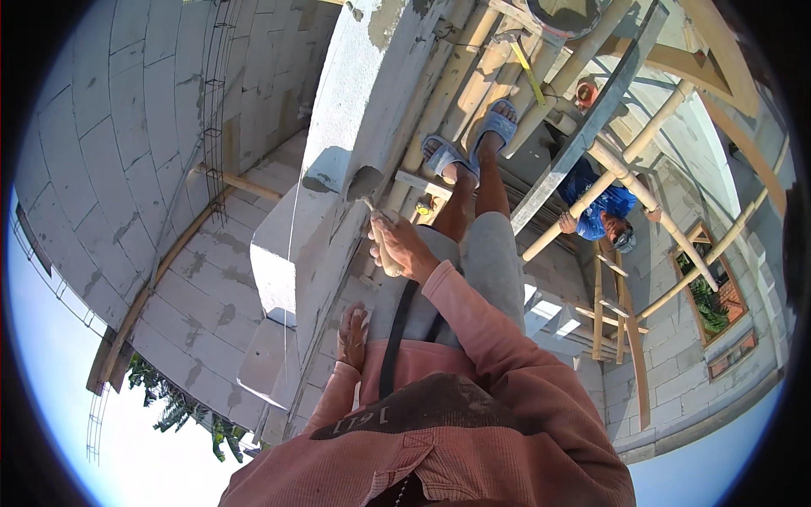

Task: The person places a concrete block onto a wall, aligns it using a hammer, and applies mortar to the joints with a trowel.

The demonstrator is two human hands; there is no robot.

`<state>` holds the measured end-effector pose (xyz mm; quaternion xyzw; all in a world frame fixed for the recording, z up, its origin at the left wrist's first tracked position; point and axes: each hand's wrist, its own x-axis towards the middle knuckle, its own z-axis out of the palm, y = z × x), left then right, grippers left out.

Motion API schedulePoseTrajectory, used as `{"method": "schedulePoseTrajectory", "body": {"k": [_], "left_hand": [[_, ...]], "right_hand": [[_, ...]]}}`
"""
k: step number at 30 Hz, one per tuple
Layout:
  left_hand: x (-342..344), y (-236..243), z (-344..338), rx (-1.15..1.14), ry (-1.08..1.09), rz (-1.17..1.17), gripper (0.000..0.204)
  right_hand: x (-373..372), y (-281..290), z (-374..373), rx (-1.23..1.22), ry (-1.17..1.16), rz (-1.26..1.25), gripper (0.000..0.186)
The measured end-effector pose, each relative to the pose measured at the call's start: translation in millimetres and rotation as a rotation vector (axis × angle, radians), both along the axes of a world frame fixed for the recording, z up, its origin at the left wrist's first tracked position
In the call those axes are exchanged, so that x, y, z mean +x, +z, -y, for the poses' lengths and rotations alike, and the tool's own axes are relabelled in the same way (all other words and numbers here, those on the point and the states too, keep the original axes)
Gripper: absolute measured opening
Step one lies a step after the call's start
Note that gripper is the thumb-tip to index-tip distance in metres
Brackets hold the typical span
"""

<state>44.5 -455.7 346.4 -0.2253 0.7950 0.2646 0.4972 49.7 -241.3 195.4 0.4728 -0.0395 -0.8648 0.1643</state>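
My right hand (405, 247) is closed around the light handle of a trowel (389, 258). The blade points away from me and lies against the side of a pale beam (342, 127), where grey mortar (317, 182) shows on the surface. Lower down, my left hand (352, 336) is beside my thigh, close to the wall edge; its fingers look extended and nothing shows in them. A thin string (290, 237) runs down past the beam's block-like end.
I stand in sandals on bamboo poles (439, 97). A yellow-handled hammer (528, 72), a mortar bucket (596, 21) and a yellow tape measure (424, 205) are nearby. At right, a person in blue (601, 198) is below bamboo scaffolding (625, 173) and a long straight bar (583, 135).
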Motion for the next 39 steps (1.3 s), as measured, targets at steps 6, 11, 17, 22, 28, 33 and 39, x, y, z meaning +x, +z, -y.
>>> {"method": "schedulePoseTrajectory", "body": {"k": [6,11,17,22,28,33,39], "left_hand": [[-9,-58,-100,0.207,-0.19,-0.263,0.047],[-37,-178,-255,0.419,0.025,-0.051,0.039],[-61,-443,-479,0.514,-0.373,-0.016,0.091],[-37,-515,-633,0.675,0.064,0.305,0.073],[-76,-571,-663,0.889,-0.161,0.172,0.022],[-41,-428,-638,0.646,0.101,0.263,0.024],[-17,-225,-493,0.754,-0.383,0.005,0.062]], "right_hand": [[56,7,-137,0.296,-0.048,-0.059,0.038],[130,-6,-239,0.259,-0.254,0.201,0.04],[187,-13,-307,0.662,0.155,0.336,0.041],[211,-26,-323,0.781,0.15,0.534,0.044],[216,-26,-341,0.885,0.467,0.502,0.048],[179,9,-395,1.026,0.656,0.502,0.049],[98,60,-408,1.239,0.806,0.429,0.045]]}}
